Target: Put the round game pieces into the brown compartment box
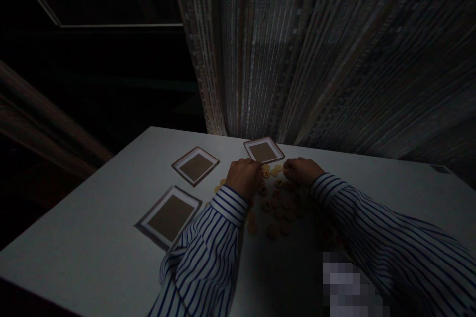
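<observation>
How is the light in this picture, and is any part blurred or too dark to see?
Head view: dim overall; the white table catches the most light. The upper left is almost black. The left hand and right hand shade the small round pieces beneath them. A pixelated patch sits at the lower right. The curtain bends near the edges, a wide-lens distortion.

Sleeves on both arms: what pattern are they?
White with dark blue stripes, seen in the head view on the sleeves.

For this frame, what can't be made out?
Head view only:
- Left hand and right hand: fingertips curl under, so any grip is hidden.
- Small round pieces: too dim and small to identify.
- Pixelated patch blurs the table near the bottom edge.
</observation>
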Tool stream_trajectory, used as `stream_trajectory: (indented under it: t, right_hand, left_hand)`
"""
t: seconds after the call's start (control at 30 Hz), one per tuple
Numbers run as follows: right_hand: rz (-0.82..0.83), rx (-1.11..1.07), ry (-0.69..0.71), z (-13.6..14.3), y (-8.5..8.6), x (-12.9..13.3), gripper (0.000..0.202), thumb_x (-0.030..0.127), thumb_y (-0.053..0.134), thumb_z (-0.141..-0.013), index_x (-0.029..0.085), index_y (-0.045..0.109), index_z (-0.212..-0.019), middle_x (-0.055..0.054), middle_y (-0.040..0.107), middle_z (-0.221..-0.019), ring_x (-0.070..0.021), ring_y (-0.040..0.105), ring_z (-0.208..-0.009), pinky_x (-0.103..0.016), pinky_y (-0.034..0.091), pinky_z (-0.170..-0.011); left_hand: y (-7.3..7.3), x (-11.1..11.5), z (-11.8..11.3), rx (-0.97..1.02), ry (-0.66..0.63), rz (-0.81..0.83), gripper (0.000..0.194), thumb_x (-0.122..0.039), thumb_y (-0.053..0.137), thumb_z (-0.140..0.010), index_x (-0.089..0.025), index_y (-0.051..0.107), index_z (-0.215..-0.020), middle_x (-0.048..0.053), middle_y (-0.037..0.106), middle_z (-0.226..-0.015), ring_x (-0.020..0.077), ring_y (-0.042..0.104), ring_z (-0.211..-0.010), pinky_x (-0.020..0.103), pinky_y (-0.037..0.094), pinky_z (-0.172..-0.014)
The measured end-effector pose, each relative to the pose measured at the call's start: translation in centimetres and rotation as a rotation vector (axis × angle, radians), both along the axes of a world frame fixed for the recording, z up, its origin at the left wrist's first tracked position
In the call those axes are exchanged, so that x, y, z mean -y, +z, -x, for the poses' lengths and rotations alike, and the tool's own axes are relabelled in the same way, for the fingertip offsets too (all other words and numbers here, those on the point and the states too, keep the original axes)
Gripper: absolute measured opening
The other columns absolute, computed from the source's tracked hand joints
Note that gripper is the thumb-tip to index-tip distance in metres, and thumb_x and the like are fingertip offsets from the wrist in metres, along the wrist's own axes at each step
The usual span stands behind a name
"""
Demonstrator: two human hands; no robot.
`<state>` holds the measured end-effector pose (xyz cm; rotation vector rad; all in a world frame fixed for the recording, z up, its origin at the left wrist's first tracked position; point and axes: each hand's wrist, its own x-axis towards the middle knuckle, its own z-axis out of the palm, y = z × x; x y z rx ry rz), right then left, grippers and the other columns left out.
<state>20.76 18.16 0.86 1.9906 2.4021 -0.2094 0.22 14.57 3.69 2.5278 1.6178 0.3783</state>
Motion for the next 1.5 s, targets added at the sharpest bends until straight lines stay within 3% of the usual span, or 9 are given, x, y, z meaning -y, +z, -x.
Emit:
stream_trajectory:
  t: [0.4,0.63,0.97,1.27,1.5]
  right_hand:
    - [0.146,-0.568,-0.045,-1.3,0.5,-0.1,0.021,0.031,0.054,-0.075,0.015,0.066,-0.081,-0.005,0.071,-0.085,-0.0153,0.063,-0.079,-0.025,0.048,-0.071]
    - [0.238,-0.814,-0.101,-0.8,1.8,1.0,0.032,0.041,0.057,-0.069,0.014,0.069,-0.081,-0.006,0.069,-0.075,-0.0145,0.059,-0.067,-0.026,0.045,-0.060]
    - [0.336,-1.023,-0.119,0.0,1.9,1.7,0.034,0.045,0.060,-0.065,0.015,0.067,-0.078,-0.002,0.062,-0.066,-0.0104,0.052,-0.059,-0.023,0.037,-0.054]
    - [0.407,-1.185,-0.136,0.8,2.2,2.2,0.032,0.044,0.068,-0.059,0.015,0.066,-0.072,0.000,0.059,-0.060,-0.0081,0.047,-0.054,-0.022,0.031,-0.048]
    - [0.406,-1.149,-0.132,1.1,2.7,2.7,0.030,0.045,0.068,-0.060,0.016,0.064,-0.066,0.003,0.057,-0.053,-0.0078,0.046,-0.049,-0.023,0.030,-0.047]
  left_hand:
    - [-0.2,0.3,-1.0,0.007,-0.062,0.015,0.026,-0.025,0.049,-0.084,-0.020,0.060,-0.107,0.006,0.065,-0.103,0.0221,0.058,-0.098,0.037,0.044,-0.083]
    - [-1.8,0.1,-1.6,0.104,-0.096,-0.084,0.030,-0.030,0.053,-0.081,-0.020,0.058,-0.108,0.006,0.065,-0.103,0.0228,0.057,-0.097,0.037,0.044,-0.082]
    - [-1.6,0.3,-2.1,0.158,-0.099,-0.130,0.031,-0.034,0.054,-0.082,-0.020,0.058,-0.110,0.006,0.065,-0.102,0.0221,0.057,-0.096,0.034,0.042,-0.080]
    - [-2.2,0.2,-2.5,0.191,-0.117,-0.227,0.026,-0.036,0.054,-0.083,-0.019,0.063,-0.099,0.007,0.068,-0.090,0.0201,0.061,-0.086,0.032,0.043,-0.074]
    - [-2.4,0.1,-2.7,0.278,-0.140,-0.271,0.023,-0.033,0.049,-0.085,-0.019,0.064,-0.096,0.006,0.070,-0.087,0.0189,0.063,-0.081,0.031,0.044,-0.071]
